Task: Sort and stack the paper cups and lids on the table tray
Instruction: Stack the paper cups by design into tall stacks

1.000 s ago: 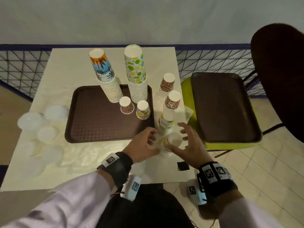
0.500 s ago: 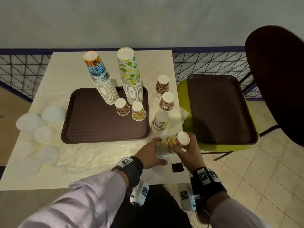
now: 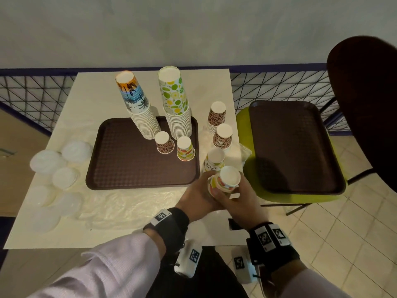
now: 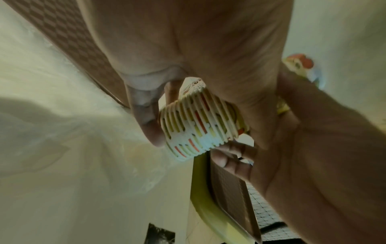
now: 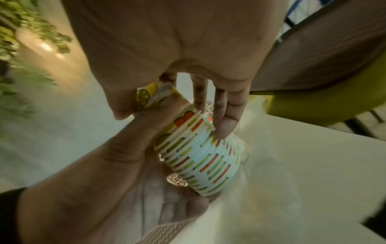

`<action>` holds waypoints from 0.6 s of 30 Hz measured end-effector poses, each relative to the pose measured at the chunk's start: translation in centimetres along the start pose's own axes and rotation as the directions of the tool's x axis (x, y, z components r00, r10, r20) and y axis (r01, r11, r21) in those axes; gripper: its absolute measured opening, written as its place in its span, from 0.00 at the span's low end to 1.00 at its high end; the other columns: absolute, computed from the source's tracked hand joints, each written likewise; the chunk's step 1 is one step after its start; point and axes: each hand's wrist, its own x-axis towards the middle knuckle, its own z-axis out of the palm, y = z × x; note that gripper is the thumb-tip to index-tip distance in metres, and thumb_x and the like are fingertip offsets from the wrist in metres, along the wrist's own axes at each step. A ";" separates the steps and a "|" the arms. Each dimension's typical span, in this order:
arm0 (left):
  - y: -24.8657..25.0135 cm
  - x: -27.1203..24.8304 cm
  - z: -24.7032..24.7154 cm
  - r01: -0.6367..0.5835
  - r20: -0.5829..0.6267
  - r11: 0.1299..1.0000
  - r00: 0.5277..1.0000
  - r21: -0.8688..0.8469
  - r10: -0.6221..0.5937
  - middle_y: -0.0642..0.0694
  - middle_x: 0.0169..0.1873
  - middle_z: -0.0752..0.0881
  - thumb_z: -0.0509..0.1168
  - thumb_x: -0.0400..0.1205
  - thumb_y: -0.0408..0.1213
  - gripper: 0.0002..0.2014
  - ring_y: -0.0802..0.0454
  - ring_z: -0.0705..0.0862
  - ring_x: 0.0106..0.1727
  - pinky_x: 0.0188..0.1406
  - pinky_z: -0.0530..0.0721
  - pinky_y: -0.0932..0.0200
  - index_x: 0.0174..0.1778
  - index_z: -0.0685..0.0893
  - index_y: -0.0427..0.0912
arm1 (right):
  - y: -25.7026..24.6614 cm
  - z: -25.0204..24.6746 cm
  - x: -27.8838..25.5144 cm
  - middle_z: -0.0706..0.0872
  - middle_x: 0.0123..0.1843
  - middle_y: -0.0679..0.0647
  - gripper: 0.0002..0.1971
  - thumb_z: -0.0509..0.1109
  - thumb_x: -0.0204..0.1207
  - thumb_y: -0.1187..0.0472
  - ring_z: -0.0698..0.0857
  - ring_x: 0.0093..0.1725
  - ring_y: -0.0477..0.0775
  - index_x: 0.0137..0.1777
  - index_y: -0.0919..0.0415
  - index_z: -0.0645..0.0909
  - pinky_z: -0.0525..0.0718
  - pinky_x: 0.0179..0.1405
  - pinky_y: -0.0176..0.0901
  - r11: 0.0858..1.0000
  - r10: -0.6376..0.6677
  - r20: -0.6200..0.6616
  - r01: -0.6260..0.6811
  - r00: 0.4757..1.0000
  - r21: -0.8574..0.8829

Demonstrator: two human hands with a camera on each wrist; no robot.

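While wrist views show rims (image 4: 194,125), head hides them.

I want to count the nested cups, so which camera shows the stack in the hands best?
The right wrist view: the stack of fruit-print cups shows its rims fanned out, unblocked. The left wrist view shows fewer rims, partly behind the left hand. The head view shows mainly the top cup's base; the right hand covers the rest.

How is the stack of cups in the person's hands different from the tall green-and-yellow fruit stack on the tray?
The held stack is short, tilted and off the table, gripped by both hands; the fruit-print stack is far taller and stands upright on the brown tray. The held stack's print has red and yellow; the tall one's is green and yellow. Both are nested paper cups, bottoms up.
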 end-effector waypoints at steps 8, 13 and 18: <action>-0.6 -1.1 -3.9 0.131 0.002 0.957 0.991 -0.259 -0.135 0.52 0.45 0.90 0.79 0.76 0.26 0.25 0.63 0.88 0.38 0.32 0.85 0.65 0.67 0.80 0.40 | -3.4 0.1 1.4 0.81 0.67 0.45 0.29 0.75 0.76 0.48 0.86 0.54 0.39 0.76 0.47 0.75 0.87 0.48 0.35 0.998 -0.065 0.174 0.065 0.983 0.007; -0.5 -2.2 -6.3 0.180 -0.059 0.931 0.976 -0.317 -0.209 0.50 0.48 0.94 0.82 0.65 0.49 0.30 0.59 0.90 0.43 0.40 0.91 0.52 0.63 0.86 0.46 | -1.2 0.2 4.5 0.82 0.63 0.51 0.23 0.77 0.77 0.58 0.86 0.56 0.49 0.69 0.56 0.75 0.87 0.49 0.36 0.995 0.095 -0.145 -0.094 0.985 0.014; -1.1 -2.7 -7.6 0.186 -0.098 0.933 0.969 -0.307 -0.226 0.51 0.54 0.93 0.82 0.63 0.56 0.33 0.56 0.91 0.52 0.50 0.94 0.45 0.64 0.86 0.51 | 2.1 2.7 7.6 0.75 0.72 0.50 0.49 0.82 0.62 0.38 0.79 0.69 0.52 0.80 0.50 0.65 0.83 0.69 0.56 0.984 0.148 -0.047 -0.152 0.988 -0.099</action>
